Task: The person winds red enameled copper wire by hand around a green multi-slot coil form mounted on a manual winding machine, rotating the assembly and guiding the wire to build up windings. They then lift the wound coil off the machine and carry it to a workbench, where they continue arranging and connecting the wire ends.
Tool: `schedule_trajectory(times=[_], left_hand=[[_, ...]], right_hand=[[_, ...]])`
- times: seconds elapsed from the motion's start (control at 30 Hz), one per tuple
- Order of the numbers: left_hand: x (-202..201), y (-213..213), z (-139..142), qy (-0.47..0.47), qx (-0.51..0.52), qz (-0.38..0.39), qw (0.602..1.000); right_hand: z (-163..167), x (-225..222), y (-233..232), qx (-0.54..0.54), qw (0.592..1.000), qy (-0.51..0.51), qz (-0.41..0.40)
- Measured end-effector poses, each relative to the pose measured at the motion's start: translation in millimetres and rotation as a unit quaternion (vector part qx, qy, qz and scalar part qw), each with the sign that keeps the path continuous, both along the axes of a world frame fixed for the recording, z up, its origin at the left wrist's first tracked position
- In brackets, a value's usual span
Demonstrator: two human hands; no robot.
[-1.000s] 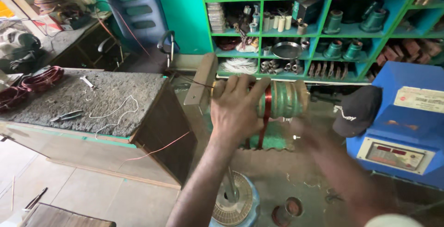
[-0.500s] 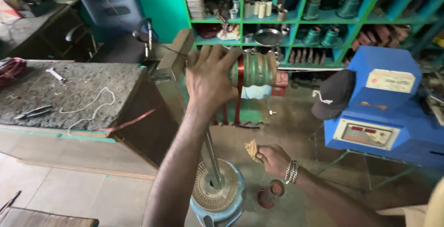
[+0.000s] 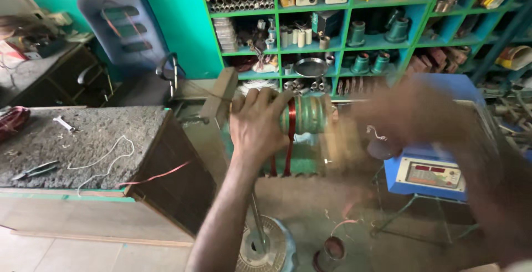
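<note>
While left hand grips spool — bench edge near.

The right hand is a motion blur, grip unreadable.

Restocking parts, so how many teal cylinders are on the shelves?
4 cylinders: two on one shelf, left and right; two on the shelf below, left and right. More may be hidden.

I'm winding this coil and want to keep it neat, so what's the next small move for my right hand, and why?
Probably bring the right hand to a steady stop beside the green stepped former. It shows only as a blur in mid-air, holding nothing visible, while the left hand alone grips the red copper coil.
</note>
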State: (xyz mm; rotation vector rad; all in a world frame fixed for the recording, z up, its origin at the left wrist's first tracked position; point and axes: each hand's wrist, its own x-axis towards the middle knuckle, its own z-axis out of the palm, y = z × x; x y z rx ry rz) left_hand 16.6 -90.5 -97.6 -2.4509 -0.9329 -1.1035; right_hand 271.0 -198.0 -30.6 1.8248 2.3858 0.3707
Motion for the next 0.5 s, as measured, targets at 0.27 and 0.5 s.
schedule_trajectory(times=[0.27, 0.5], left_hand=[[-25.6, -3.7, -7.5, -0.032, 0.009, -0.004, 0.999], [-29.6, 40.1, -6.1, -0.035, 0.004, 0.061, 0.998]], right_hand=[[-221.9, -64.7, 118.9, 0.029, 0.941, 0.318, 0.109], [-193.3, -72.1, -81.1, -0.244, 0.875, 0.315, 0.276]])
